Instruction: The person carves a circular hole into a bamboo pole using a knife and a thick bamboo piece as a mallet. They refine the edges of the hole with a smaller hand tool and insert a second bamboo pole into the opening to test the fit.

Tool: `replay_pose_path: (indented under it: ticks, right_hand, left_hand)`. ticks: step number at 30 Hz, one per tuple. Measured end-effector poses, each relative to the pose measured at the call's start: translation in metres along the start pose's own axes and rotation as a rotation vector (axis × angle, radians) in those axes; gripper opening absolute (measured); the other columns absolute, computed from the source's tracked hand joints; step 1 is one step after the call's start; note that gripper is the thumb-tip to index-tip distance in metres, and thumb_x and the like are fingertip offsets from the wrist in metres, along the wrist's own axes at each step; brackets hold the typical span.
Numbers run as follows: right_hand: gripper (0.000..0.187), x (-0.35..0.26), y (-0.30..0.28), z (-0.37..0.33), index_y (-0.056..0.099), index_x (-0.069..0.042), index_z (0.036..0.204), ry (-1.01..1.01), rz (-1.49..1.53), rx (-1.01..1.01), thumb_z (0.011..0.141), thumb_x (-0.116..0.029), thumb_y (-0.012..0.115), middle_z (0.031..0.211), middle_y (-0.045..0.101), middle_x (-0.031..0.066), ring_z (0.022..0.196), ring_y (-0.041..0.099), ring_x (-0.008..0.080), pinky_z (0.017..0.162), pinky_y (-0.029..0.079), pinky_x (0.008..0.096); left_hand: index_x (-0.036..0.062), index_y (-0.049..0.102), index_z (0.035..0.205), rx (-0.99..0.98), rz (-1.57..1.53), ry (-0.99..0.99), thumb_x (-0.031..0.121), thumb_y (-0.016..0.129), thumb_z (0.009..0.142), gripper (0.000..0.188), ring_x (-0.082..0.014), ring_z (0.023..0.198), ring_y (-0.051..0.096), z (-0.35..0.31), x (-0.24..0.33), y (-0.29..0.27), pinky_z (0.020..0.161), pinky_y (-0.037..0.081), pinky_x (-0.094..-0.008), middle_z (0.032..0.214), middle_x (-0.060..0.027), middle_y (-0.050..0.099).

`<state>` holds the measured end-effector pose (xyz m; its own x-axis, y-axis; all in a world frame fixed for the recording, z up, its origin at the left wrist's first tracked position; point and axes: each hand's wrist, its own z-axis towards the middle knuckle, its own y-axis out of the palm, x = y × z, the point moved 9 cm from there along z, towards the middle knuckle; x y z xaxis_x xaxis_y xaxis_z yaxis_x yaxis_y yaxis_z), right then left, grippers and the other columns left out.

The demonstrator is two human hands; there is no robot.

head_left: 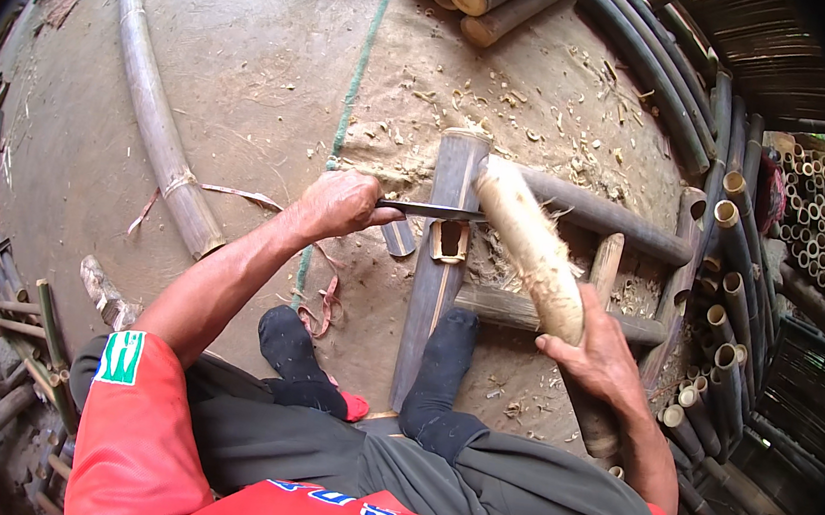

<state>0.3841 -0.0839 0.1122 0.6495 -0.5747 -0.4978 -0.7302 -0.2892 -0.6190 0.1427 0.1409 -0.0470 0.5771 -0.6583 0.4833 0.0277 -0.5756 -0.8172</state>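
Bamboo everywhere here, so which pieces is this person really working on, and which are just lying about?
In use:
left hand gripping a knife
right hand swinging a pale wooden mallet
bamboo pole with a cut slot, pinned under both feet

Lying about:
long bamboo pole
stacked bamboo poles
wood chips

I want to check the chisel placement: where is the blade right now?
In the head view, the blade lies mid-frame, held by the left hand, its tip meeting the pale mallet above the bamboo pole's rectangular hole.
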Motion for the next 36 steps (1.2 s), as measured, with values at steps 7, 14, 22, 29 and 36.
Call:
replay_pose_path:
  ticks: [7, 14, 22, 29, 36]
  right_hand:
    - [0.075, 0.028, 0.016, -0.009, 0.044, 0.001, 0.141, 0.096, 0.064, 0.020, 0.083, -0.026, 0.083, 0.115, 0.070, 0.0312, 0.112, 0.071, 0.0427, 0.096, 0.054, 0.0502]
    - [0.078, -0.006, -0.024, -0.027, 0.042, 0.000, 0.149, -0.124, 0.179, 0.417, 0.085, -0.017, 0.083, 0.121, 0.069, 0.0207, 0.108, 0.069, 0.0262, 0.097, 0.055, 0.0407]
    - [0.072, 0.013, -0.018, -0.018, 0.052, 0.002, 0.138, 0.072, 0.424, 0.042, 0.079, -0.021, 0.086, 0.124, 0.066, 0.0131, 0.114, 0.063, 0.0220, 0.102, 0.051, 0.0368]
    - [0.078, 0.049, 0.043, -0.018, 0.047, 0.002, 0.141, 0.134, 0.209, 0.070, 0.079, -0.026, 0.086, 0.120, 0.068, 0.0260, 0.118, 0.068, 0.0315, 0.104, 0.052, 0.0446]
    - [0.080, 0.051, 0.019, -0.009, 0.048, 0.006, 0.143, 0.011, 0.602, 0.227, 0.077, -0.020, 0.085, 0.129, 0.064, 0.0135, 0.115, 0.063, 0.0225, 0.104, 0.050, 0.0366]
  left_hand:
    - [-0.0013, 0.072, 0.076, -0.006, -0.003, 0.025, 0.057, 0.071, 0.097, 0.062, -0.0447, 0.072, 0.071, 0.004, 0.000, 0.005, 0.065, 0.055, -0.0526, 0.069, -0.0251, 0.066]
    - [-0.0026, 0.070, 0.074, -0.030, -0.035, 0.009, 0.058, 0.071, 0.097, 0.065, -0.0459, 0.074, 0.070, 0.000, -0.010, 0.013, 0.066, 0.054, -0.0539, 0.070, -0.0261, 0.066]
    - [-0.0043, 0.068, 0.070, -0.077, -0.058, 0.039, 0.062, 0.072, 0.094, 0.071, -0.0456, 0.066, 0.068, 0.009, -0.014, 0.014, 0.061, 0.052, -0.0537, 0.065, -0.0265, 0.063]
    - [-0.0041, 0.066, 0.069, -0.094, -0.036, 0.103, 0.065, 0.071, 0.094, 0.074, -0.0452, 0.065, 0.068, 0.019, -0.015, 0.020, 0.060, 0.052, -0.0534, 0.064, -0.0266, 0.062]
    - [0.0097, 0.064, 0.095, 0.210, 0.204, 0.206, 0.046, 0.076, 0.094, 0.039, -0.0233, 0.067, 0.067, -0.034, 0.004, 0.016, 0.062, 0.054, -0.0403, 0.073, -0.0064, 0.062]
